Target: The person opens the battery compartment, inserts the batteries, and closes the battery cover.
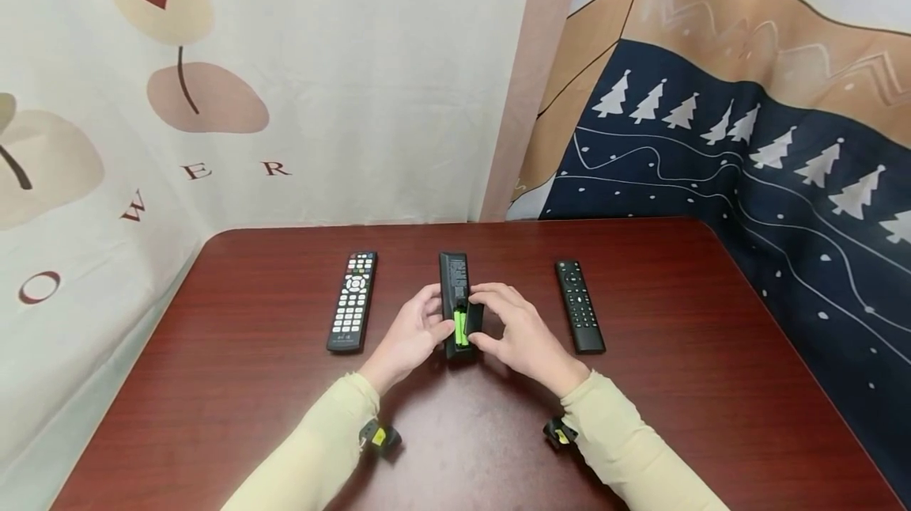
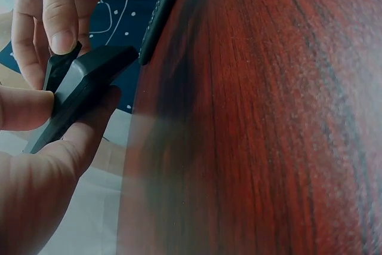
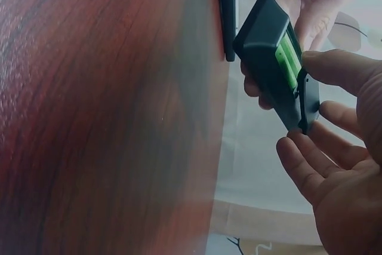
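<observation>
Back side up, a black remote control (image 1: 455,274) is in my left hand (image 1: 409,337), thumb on one edge and fingers around the other side. Its battery compartment is uncovered, and green batteries (image 1: 461,327) lie in it side by side. My right hand (image 1: 519,333) pinches the black battery cover (image 1: 475,319) between thumb and fingers, at the compartment's right edge. In the right wrist view the cover (image 3: 310,101) stands tilted beside the batteries (image 3: 288,59). The left wrist view shows the remote's end (image 2: 95,67) raised above the tabletop; its button side is hidden.
A black remote with white buttons (image 1: 353,301) lies face up to the left on the brown wooden table (image 1: 249,369). Another slim black remote (image 1: 580,307) lies face up to the right. Printed curtains (image 1: 377,100) hang behind the table and along its sides.
</observation>
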A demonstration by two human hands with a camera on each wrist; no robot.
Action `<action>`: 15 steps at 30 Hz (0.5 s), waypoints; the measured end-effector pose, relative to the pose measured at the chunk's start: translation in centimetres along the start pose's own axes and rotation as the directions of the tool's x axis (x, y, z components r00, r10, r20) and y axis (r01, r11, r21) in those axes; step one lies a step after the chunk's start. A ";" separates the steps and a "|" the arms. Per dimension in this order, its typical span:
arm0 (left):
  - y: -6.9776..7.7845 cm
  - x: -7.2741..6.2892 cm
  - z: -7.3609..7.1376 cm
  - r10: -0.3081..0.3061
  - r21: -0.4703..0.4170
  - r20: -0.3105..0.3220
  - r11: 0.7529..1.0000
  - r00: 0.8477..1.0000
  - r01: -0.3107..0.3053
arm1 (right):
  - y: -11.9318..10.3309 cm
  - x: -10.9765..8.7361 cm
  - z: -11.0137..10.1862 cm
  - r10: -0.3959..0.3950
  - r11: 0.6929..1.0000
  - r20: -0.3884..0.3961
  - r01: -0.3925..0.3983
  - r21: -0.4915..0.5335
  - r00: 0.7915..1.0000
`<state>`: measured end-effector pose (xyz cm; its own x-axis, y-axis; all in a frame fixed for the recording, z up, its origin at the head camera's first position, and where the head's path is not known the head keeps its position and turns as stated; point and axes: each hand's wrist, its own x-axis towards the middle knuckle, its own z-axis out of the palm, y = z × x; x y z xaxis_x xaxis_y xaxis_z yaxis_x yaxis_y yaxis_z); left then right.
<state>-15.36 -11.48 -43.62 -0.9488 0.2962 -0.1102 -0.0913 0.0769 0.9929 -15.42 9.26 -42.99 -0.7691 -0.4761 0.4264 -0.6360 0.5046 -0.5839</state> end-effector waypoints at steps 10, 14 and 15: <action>0.1 0.0 0.1 0.002 -0.007 0.007 1.000 1.000 -0.002 | -0.3 0.0 0.3 -0.017 1.000 0.015 0.017 0.004 1.000; 0.2 0.0 0.2 0.007 -0.007 0.011 1.000 1.000 -0.007 | -0.4 0.1 0.2 -0.026 1.000 0.013 0.026 0.004 1.000; 0.2 0.0 0.2 0.008 -0.005 0.010 1.000 1.000 -0.008 | -0.3 0.1 0.2 -0.031 1.000 0.012 0.030 0.004 0.999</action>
<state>-15.32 -11.30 -43.39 -0.9463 0.3065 -0.1031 -0.0856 0.0702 0.9939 -15.24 8.91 -42.90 -0.7485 -0.5001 0.4354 -0.6589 0.4872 -0.5731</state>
